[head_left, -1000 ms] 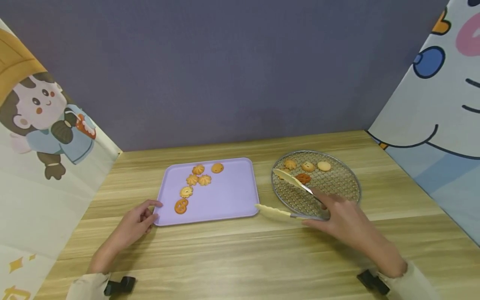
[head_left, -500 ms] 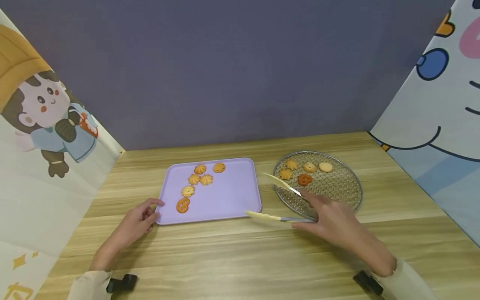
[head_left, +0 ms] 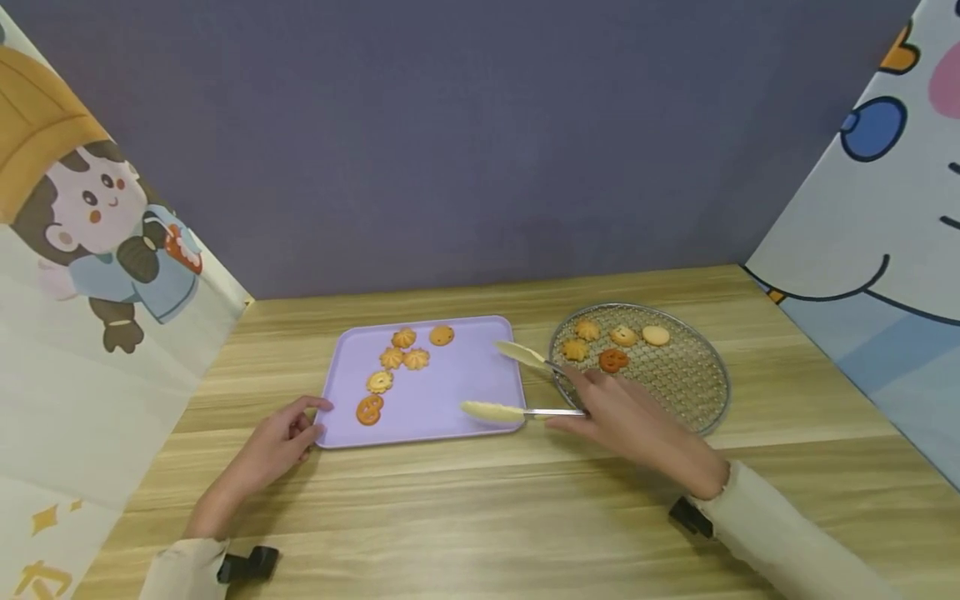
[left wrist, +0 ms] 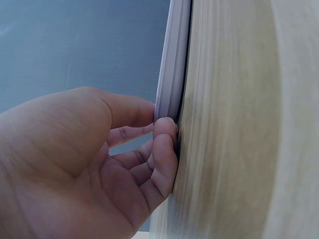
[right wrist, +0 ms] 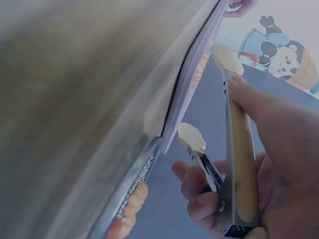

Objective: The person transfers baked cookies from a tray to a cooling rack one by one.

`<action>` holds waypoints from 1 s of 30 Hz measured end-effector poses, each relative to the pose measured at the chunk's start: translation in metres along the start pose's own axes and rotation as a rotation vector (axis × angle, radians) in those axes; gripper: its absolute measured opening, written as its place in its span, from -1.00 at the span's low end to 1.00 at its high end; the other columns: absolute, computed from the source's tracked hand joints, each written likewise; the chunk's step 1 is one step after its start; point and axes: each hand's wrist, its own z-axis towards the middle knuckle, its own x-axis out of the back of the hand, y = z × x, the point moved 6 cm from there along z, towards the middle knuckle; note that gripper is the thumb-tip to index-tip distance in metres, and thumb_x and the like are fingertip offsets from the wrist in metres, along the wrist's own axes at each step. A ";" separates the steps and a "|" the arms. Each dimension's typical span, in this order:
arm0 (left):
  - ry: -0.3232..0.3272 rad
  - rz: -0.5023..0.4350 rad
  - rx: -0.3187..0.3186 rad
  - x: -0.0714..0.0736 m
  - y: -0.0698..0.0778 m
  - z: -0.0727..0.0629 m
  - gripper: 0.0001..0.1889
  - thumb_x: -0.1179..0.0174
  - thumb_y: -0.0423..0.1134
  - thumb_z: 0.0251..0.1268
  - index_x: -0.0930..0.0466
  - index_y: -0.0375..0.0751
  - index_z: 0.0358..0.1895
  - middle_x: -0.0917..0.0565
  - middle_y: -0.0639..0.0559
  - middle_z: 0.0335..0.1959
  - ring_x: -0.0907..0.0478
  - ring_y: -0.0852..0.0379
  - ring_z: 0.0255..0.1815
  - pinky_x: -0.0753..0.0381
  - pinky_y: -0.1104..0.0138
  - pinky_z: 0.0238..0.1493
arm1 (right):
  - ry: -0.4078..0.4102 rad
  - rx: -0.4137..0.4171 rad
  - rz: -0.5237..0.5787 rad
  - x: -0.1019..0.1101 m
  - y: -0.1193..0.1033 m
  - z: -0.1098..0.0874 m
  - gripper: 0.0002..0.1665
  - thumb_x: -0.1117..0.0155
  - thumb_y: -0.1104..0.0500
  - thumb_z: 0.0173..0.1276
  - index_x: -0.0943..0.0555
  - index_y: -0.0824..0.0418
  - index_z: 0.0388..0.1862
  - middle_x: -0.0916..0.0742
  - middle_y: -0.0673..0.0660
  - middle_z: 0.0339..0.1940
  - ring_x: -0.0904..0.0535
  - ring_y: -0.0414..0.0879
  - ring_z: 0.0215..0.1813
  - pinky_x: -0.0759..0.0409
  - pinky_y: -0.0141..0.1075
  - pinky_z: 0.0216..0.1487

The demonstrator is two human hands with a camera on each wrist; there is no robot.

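Note:
My left hand (head_left: pixel 272 446) holds the near left corner of a lilac tray (head_left: pixel 457 375), its fingertips at the rim (left wrist: pixel 172 94). In my right hand (head_left: pixel 626 421) is a pair of metal tongs (right wrist: pixel 232 144) with cream tips, spread wide with nothing between them. Both tips hang over the right part of the tray. On the tray lie a pretzel (head_left: pixel 369 409), a ring-shaped cookie (head_left: pixel 379 382), three swirled cookies (head_left: pixel 416 358) and a round speckled cookie (head_left: pixel 442 335).
Right of the tray lies a round wire rack (head_left: pixel 675 383). It carries a reddish pretzel (head_left: pixel 613 360), two swirled cookies (head_left: pixel 575 349), a chip-topped cookie (head_left: pixel 623 335) and a plain round cookie (head_left: pixel 656 335). A grey wall (head_left: pixel 480 150) rises behind the wooden table (head_left: pixel 450 508).
The tongs have travelled left with my right hand, from over the rack to over the tray's right side, still spread. My left hand keeps its place at the tray corner.

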 end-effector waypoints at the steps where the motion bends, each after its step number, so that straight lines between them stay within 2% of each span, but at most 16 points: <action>1: 0.001 -0.001 0.000 0.000 0.000 0.000 -0.68 -0.09 -0.45 0.44 -0.48 -0.29 0.20 -0.51 -0.05 -0.45 -0.46 0.17 -0.57 -0.49 0.38 -0.60 | -0.005 -0.001 0.006 -0.001 -0.001 0.005 -0.04 -0.31 -0.40 0.23 -0.49 0.32 0.30 -0.56 0.01 -0.52 -0.34 -0.26 -0.67 -0.30 -0.40 -0.73; 5: 0.000 -0.014 -0.008 0.000 0.002 0.000 -0.69 -0.10 -0.45 0.43 -0.48 -0.31 0.19 -0.51 -0.05 -0.46 -0.46 0.17 -0.57 -0.48 0.39 -0.61 | -0.012 0.000 -0.001 -0.003 -0.003 0.023 -0.10 -0.33 -0.41 0.20 -0.54 0.30 0.18 -0.47 -0.05 -0.63 -0.32 -0.24 -0.71 -0.26 -0.39 -0.78; 11: -0.001 -0.020 -0.024 0.000 0.003 -0.001 -0.70 -0.10 -0.46 0.43 -0.48 -0.33 0.18 -0.51 -0.04 -0.47 -0.46 0.18 -0.59 -0.48 0.39 -0.62 | -0.055 -0.007 0.007 -0.011 -0.006 0.046 -0.16 -0.34 -0.42 0.18 -0.57 0.32 -0.01 -0.44 -0.03 -0.71 -0.30 -0.24 -0.74 -0.24 -0.38 -0.81; 15: -0.001 -0.014 -0.020 0.000 0.002 -0.001 -0.69 -0.10 -0.46 0.43 -0.48 -0.32 0.19 -0.51 -0.04 -0.48 -0.46 0.17 -0.59 -0.47 0.39 -0.62 | -0.056 0.014 -0.026 -0.018 -0.012 0.061 -0.13 -0.33 -0.43 0.18 -0.57 0.37 -0.05 -0.45 0.00 -0.72 -0.33 -0.21 -0.73 -0.30 -0.38 -0.79; 19: -0.002 -0.011 -0.006 0.000 0.001 0.000 -0.69 -0.10 -0.45 0.43 -0.48 -0.31 0.20 -0.51 -0.05 -0.47 -0.47 0.16 -0.58 -0.49 0.38 -0.61 | -0.056 0.000 -0.047 -0.022 -0.017 0.075 -0.06 -0.33 -0.48 0.12 -0.60 0.39 -0.08 -0.46 0.02 -0.71 -0.35 -0.18 -0.72 -0.34 -0.36 -0.76; 26: 0.002 -0.009 -0.004 0.001 0.001 0.000 -0.69 -0.10 -0.46 0.42 -0.48 -0.30 0.19 -0.50 -0.05 -0.47 -0.46 0.16 -0.58 -0.49 0.38 -0.61 | -0.110 -0.051 0.012 -0.025 -0.021 0.094 -0.29 -0.39 -0.37 0.17 -0.57 0.28 -0.29 -0.50 0.04 -0.67 -0.36 -0.15 -0.65 -0.34 -0.32 -0.68; 30: 0.002 -0.012 -0.008 0.001 0.001 0.000 -0.69 -0.10 -0.47 0.42 -0.49 -0.30 0.19 -0.50 -0.05 -0.47 -0.46 0.16 -0.58 -0.50 0.38 -0.61 | -0.130 -0.068 -0.024 -0.030 -0.025 0.101 -0.37 -0.37 -0.33 0.23 -0.56 0.24 -0.30 -0.52 0.04 -0.62 -0.42 -0.11 -0.61 -0.39 -0.30 -0.66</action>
